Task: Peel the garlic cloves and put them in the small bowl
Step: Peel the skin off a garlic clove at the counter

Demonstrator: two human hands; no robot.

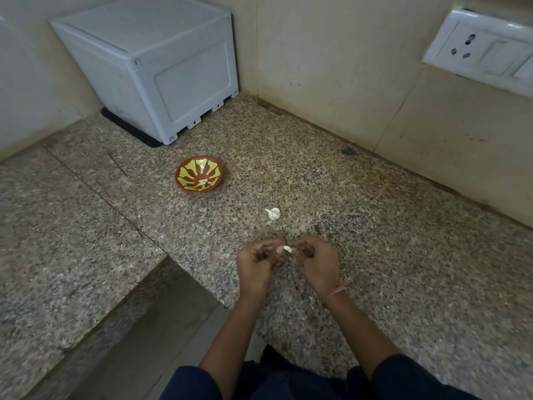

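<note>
A white plastic box [150,67] sits on the speckled counter [375,241], wall socket [478,47] at right.

A pale grey plastic box [150,67] sits on a dark mat [129,131] in the corner where beige tiled walls [317,53] meet. A speckled granite counter [375,226] spreads out in front of the box, with seams running through it. Well to the right of the box, a white socket and switch panel [484,50] is fixed to the wall. The light is dim and even.
</note>
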